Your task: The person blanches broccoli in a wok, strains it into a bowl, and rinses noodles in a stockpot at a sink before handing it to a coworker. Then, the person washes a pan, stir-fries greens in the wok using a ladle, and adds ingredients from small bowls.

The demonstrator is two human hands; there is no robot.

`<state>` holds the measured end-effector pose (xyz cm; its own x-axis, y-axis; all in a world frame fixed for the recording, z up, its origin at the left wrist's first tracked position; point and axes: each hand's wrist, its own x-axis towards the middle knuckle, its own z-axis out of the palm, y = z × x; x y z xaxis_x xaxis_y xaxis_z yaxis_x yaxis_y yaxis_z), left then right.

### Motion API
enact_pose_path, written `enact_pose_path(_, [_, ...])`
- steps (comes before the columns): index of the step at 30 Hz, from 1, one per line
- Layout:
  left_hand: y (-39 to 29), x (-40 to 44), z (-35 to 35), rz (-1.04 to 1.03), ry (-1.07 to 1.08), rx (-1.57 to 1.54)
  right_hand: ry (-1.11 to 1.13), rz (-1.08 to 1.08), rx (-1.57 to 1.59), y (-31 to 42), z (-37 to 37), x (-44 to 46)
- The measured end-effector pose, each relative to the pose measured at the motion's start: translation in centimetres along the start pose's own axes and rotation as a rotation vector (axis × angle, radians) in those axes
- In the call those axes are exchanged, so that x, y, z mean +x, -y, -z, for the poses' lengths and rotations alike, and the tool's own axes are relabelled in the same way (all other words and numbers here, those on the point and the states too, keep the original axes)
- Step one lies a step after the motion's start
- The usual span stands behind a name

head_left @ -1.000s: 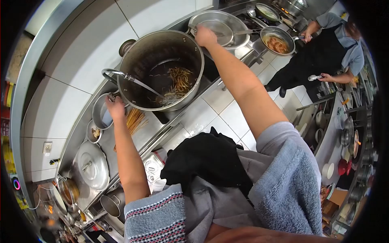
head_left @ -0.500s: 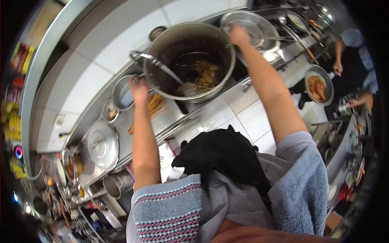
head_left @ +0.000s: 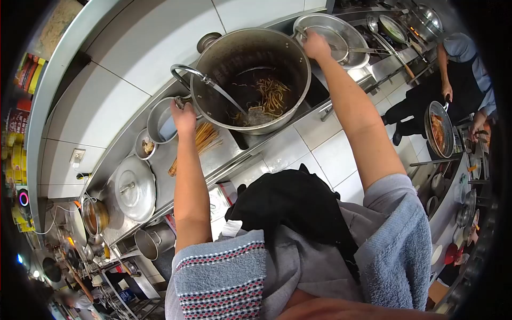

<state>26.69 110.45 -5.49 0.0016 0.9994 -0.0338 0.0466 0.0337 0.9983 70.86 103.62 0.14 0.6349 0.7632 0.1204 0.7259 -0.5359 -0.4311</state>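
A big deep metal pot [head_left: 234,56] stands on the counter, with both my hands at its side handles. My left hand [head_left: 184,116] is closed around the left handle, and my right hand [head_left: 316,45] grips the right one. Dark liquid and a clump of brownish strands [head_left: 273,96] lie at the pot's bottom. From a curved faucet [head_left: 200,74] over the rim, a stream of water runs into the pot. Right beside my left hand is a smaller metal pot [head_left: 154,118]; a wide metal basin [head_left: 360,40] with a strainer in it is behind my right hand.
Thin wooden sticks [head_left: 205,137], a small bowl [head_left: 143,146] and a large metal lid [head_left: 134,186] lie along the counter to the left. A co-worker at the right holds a frying pan [head_left: 439,129] with reddish food. Ladles [head_left: 392,49] rest at the upper right.
The co-worker's frying pan has moved right and down and is now more tilted. My hands stay on the pot handles, and the pot has hardly moved.
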Motion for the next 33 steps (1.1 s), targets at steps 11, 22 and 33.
enact_pose_path(11, [2.4,1.8,0.4,-0.131,-0.033,0.128,-0.019,-0.003,0.023,-0.4,-0.4,0.2])
enact_pose_path(22, [2.2,1.6,0.6,-0.094,-0.013,0.127,-0.046,0.009,0.026,-0.3,-0.6,0.1])
enact_pose_path(33, [0.7,0.8,0.0,-0.053,-0.006,0.022,-0.075,0.033,0.043,0.0,0.3,-0.1])
